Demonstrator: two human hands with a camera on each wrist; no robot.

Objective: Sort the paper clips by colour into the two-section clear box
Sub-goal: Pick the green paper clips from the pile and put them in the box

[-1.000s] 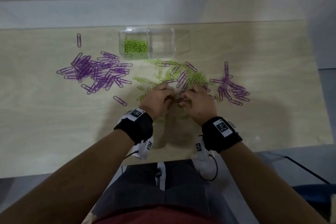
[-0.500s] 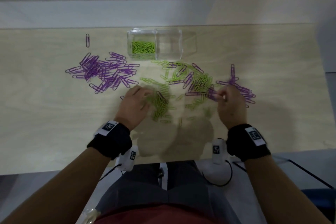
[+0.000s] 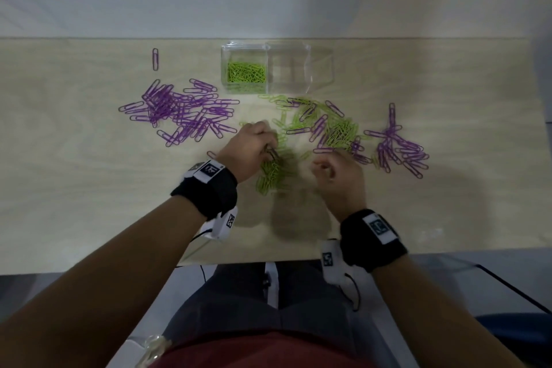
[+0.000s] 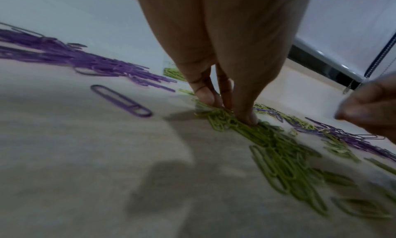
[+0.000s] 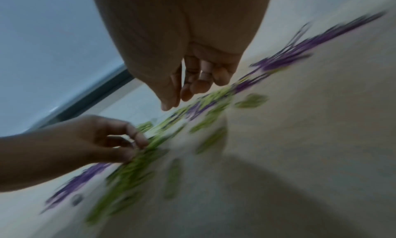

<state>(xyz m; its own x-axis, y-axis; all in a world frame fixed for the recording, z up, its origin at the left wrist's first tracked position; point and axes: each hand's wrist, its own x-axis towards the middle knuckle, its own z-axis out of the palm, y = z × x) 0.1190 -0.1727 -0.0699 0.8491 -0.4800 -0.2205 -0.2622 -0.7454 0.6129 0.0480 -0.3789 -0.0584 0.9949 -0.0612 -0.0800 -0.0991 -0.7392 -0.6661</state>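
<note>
The clear two-section box (image 3: 298, 48) stands at the back; green clips (image 3: 246, 72) fill its left section and the right section shows none. My left hand (image 3: 270, 155) is down on a heap of green paper clips (image 3: 273, 176); thumb and fingertips (image 4: 246, 119) pinch into the green paper clips (image 4: 278, 150). My right hand (image 3: 325, 164) hovers just right of that heap, its fingers (image 5: 199, 87) loosely curled with nothing between them. A mixed green and purple pile (image 3: 331, 128) lies beyond both hands.
A large purple pile (image 3: 182, 113) lies to the left, and a smaller purple pile (image 3: 403, 152) to the right. One stray purple clip (image 3: 155, 59) sits far left at the back, another (image 4: 122, 100) beside my left hand. The table's near edge (image 3: 268, 260) is close to my wrists.
My left hand moved right onto the green heap and closed its fingertips into it. My right hand left the right purple pile and came back left toward the heap.
</note>
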